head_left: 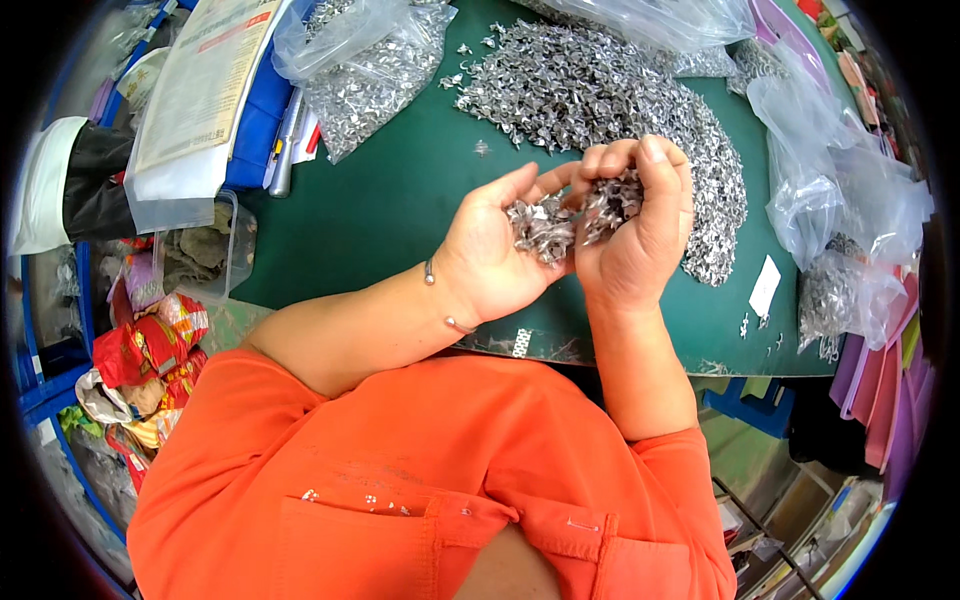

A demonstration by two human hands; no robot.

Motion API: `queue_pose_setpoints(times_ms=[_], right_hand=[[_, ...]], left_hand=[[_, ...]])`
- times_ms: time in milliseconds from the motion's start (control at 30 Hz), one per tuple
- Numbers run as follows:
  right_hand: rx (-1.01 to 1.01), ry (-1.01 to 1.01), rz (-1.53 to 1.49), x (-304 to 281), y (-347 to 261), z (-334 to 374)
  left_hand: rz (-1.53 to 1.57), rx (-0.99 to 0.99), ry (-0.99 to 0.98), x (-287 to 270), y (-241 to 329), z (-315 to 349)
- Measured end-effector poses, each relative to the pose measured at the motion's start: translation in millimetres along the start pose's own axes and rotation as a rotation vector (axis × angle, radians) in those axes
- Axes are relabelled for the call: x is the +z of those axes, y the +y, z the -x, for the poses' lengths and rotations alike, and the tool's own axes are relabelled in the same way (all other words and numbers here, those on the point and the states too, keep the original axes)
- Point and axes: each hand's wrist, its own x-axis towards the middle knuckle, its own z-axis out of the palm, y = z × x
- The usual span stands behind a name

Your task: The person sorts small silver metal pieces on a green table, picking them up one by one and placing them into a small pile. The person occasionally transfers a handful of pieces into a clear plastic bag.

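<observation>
Sorting step: my left hand (pixel 495 250) cups small metal clips (pixel 545 225), right hand (pixel 635 235) fingers curled around more; next, I judge, separating tangled pieces.

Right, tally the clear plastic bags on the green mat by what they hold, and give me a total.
Clear plastic bags filled with small silver metal pieces: 2 (upper left, right edge)
Clear plastic bags that look mostly empty: 2 (top, upper right)
Total: 4
More bags may lie under the crumpled ones; I cannot tell.
</observation>
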Motion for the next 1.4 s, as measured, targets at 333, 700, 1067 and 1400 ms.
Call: queue_pose_setpoints(times_ms=[333,700,1067,1400], right_hand=[[-0.217,-0.269,0.201,-6.4,5.5,2.1],[-0.094,-0.163,0.689,-52.2,-22.7,13.0],[-0.403,-1.070,1.465,-54.1,1.1,36.1],[-0.638,-0.950,1.469,-53.5,7.9,29.2]], left_hand=[[0.021,0.029,0.090,-0.7,0.5,-0.6],[0.052,0.113,0.163,14.1,5.6,2.3],[0.104,0.187,0.118,39.9,16.9,-4.3],[-0.014,0.231,-0.090,129.6,78.6,-56.0]])
